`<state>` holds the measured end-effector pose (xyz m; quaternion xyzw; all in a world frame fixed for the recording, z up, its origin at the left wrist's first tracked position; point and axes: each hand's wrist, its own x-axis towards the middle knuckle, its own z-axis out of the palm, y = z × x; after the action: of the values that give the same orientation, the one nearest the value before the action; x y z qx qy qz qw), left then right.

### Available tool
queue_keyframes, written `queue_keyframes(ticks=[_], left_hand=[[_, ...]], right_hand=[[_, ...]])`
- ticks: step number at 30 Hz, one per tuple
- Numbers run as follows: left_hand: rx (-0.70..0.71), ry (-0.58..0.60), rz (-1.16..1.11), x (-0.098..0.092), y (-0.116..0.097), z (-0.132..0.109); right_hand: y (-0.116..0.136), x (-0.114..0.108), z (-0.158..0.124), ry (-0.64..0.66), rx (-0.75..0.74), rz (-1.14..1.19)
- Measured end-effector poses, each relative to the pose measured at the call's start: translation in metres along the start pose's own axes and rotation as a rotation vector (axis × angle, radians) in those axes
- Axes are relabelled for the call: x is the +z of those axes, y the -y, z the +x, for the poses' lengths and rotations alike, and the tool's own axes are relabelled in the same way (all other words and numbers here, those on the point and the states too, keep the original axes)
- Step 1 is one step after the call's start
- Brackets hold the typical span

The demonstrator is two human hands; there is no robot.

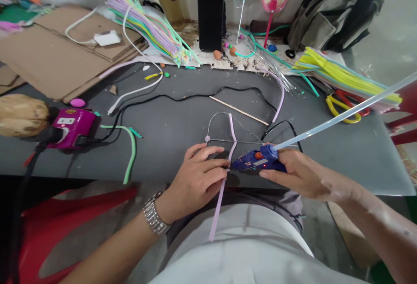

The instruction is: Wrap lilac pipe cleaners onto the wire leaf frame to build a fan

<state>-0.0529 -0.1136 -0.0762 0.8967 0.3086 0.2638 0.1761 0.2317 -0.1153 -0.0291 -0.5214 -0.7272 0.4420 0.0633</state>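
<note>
My right hand (293, 173) grips a blue hot glue gun (257, 161), with a long clear glue stick (342, 111) running out of its back. The gun's nozzle points left and meets a lilac pipe cleaner (224, 193) where it crosses a thin bent wire frame (224, 130). My left hand (195, 175) lies over the lower part of the frame, its fingertips pressing the pipe cleaner next to the nozzle. A watch (153, 213) circles my left wrist. The hands hide the frame's lower part.
On the grey tabletop (176, 119) lie a black cable (195, 95), a wooden stick (239, 110) and a green pipe cleaner (132, 149). A magenta device (71, 127) stands left, cardboard sheets (65, 54) behind it. Pipe cleaner bundles (348, 80) and scissors (343, 108) lie right.
</note>
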Motion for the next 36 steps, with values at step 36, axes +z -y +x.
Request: queue_keyframes(ticks=[36], left_hand=[[-0.012, 0.012, -0.018, 0.0001, 0.0003, -0.0006]], right_hand=[[0.0056, -0.0011, -0.0004, 0.016, -0.063, -0.058]])
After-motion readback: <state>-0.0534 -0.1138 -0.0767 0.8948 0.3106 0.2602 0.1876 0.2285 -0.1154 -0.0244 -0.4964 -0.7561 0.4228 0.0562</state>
